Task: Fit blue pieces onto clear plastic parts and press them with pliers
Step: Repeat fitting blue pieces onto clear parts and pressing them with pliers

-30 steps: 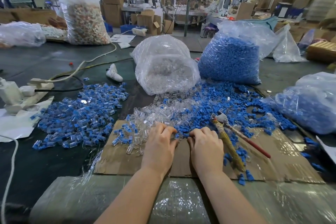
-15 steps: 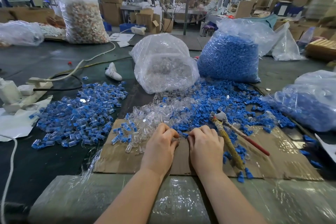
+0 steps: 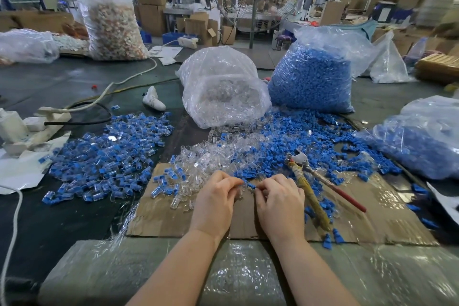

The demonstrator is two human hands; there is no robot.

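On the dark table's left side lies a heap of assembled blue-and-clear parts (image 3: pixel 104 154). Nearer the middle, over a taped cardboard sheet (image 3: pixel 159 216), the left hand (image 3: pixel 216 204) and right hand (image 3: pixel 280 206) meet fingertip to fingertip, together pinching a small blue piece (image 3: pixel 250 185); whether a clear part is also held cannot be told. Beyond them spread loose clear plastic parts (image 3: pixel 211 156), then loose blue pieces (image 3: pixel 310 136). Just right of the right hand, untouched, rest the pliers (image 3: pixel 310 181).
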